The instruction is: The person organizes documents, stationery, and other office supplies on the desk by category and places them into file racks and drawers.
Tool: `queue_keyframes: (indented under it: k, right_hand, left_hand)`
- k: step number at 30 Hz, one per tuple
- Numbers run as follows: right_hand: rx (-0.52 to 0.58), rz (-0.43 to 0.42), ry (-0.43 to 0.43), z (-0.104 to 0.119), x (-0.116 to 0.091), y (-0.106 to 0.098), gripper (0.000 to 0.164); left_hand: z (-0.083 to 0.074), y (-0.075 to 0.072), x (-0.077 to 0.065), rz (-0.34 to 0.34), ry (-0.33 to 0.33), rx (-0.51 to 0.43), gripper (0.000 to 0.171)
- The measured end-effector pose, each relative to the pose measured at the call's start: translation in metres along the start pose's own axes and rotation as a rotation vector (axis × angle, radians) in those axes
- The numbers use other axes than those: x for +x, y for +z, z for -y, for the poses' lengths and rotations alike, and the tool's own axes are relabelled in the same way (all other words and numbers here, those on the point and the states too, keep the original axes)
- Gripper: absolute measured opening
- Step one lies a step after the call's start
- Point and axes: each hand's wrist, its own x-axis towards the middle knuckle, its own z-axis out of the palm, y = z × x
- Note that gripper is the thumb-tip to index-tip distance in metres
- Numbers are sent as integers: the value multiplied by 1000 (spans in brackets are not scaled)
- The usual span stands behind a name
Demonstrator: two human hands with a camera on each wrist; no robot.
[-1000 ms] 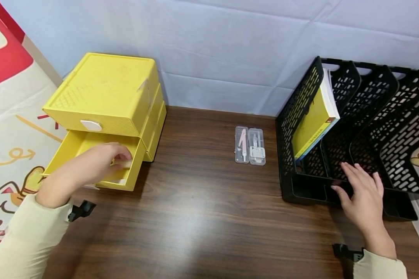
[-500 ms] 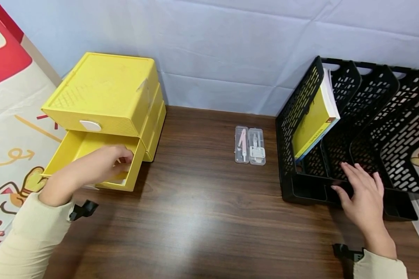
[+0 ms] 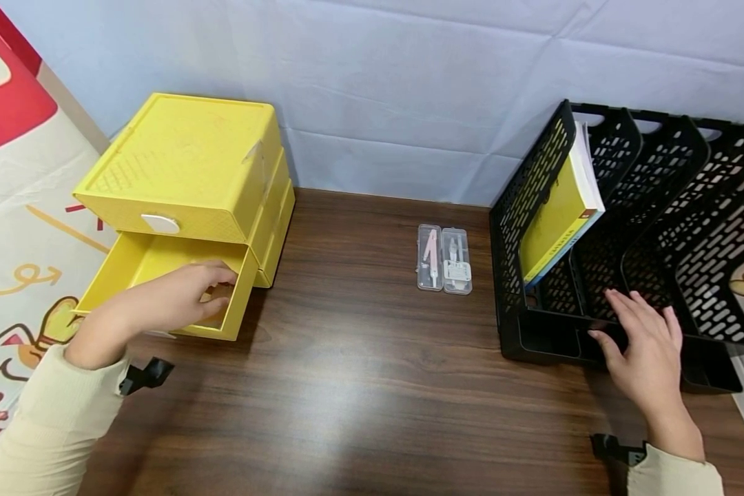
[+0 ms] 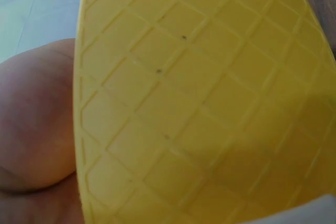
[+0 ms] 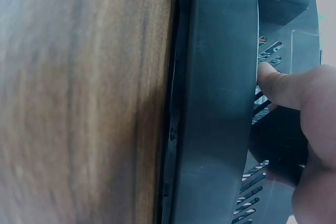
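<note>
My left hand point(image 3: 182, 296) reaches down into a pulled-out yellow drawer point(image 3: 127, 269) of the yellow drawer unit point(image 3: 186, 151). Its fingers and thumb bend down near the drawer's right side, over a small tan patch on the bottom; what the fingertips touch is hidden. The left wrist view is mostly filled by the drawer's diamond-patterned front point(image 4: 199, 87), with part of the hand behind its edge. My right hand point(image 3: 647, 351) rests with spread, relaxed fingers at the front tray of a black file rack point(image 3: 548, 337). In the right wrist view the thumb point(image 5: 283, 87) touches the tray's rim.
Between drawer unit and rack, a clear compass case point(image 3: 444, 259) lies unfolded on the brown wooden table point(image 3: 347, 386), with a pink compass inside. A yellow book point(image 3: 561, 213) stands in the rack's leftmost slot. A pale cloth point(image 3: 397, 89) hangs behind.
My left hand has shifted slightly lower within the drawer, and the white bit seen beneath it before is now covered. My right hand stays in place.
</note>
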Motion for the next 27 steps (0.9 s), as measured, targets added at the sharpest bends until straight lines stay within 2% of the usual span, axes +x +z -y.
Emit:
queue_keyframes:
  k: [11,17,22,25,27]
  right_hand:
    - [-1,5,0,0,-1,0,71]
    - [-3,3,1,0,0,0,73]
    - [-5,1,-2,1,0,0,74]
    - [-4,-2,-4,1,0,0,71]
    - [-3,-2,-3,1,0,0,70]
  left_hand:
    - [0,-2,-1,19,-45,-62,13]
    - [0,-2,-1,6,-76,-78,24]
    - [-4,-6,-7,-30,-134,-60,29]
    - [-6,-10,-13,-74,-140,-60,29]
    - [-5,-12,-19,-122,-121,-43,27]
